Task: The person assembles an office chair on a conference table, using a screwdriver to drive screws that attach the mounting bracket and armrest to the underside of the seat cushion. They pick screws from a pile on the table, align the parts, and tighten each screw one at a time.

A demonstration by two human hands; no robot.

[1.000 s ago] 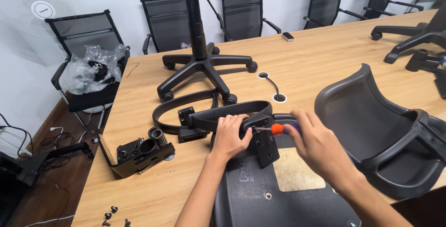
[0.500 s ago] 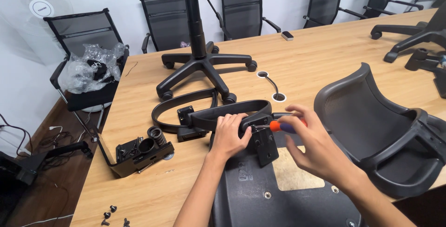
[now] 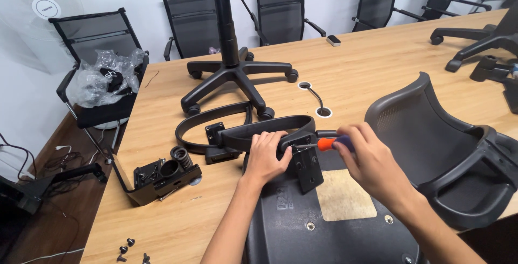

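Armrest (image 3: 264, 129), black and curved, lies on the wooden table (image 3: 377, 64) across the seat underside (image 3: 324, 226); a second armrest (image 3: 205, 121) curves behind it. At far left sits one tilt mechanism (image 3: 162, 175). The left hand (image 3: 265, 156) clamps the armrest; the right hand (image 3: 367, 158) is closed around one orange-handled screwdriver (image 3: 326, 144). Right: one mesh backrest (image 3: 448, 145).

Left hand (image 3: 266, 156) gripping armrest (image 3: 264, 130); right hand (image 3: 367, 158) holding screwdriver (image 3: 322, 144), tip seemingly at bracket (image 3: 306, 162), over seat (image 3: 302, 226).
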